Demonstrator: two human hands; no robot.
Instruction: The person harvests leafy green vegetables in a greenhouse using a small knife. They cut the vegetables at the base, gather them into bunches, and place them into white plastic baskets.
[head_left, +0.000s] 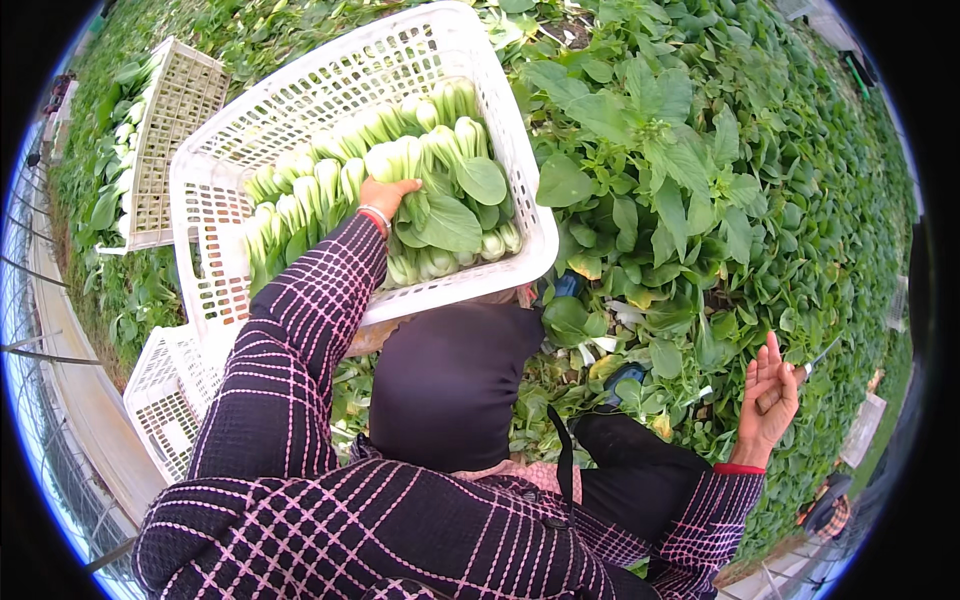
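My left hand (388, 196) reaches into a white plastic crate (480, 282), its fingers around a head of bok choy (401, 159) lying on the others. Rows of bok choy (307, 193) fill much of the crate, pale stem ends up. The crate tilts in front of my knees. Off to the right, above the growing plants, my right hand (769, 397) is palm up, holding a small knife (816, 360) by its handle, the blade pointing away up and right.
A second crate of greens (176, 142) stands at the upper left, and another white crate (161, 405) at the lower left. Dense leafy plants (675, 165) cover the right side. Cut leaves litter the ground. A person (829, 506) is partly visible at the far lower right.
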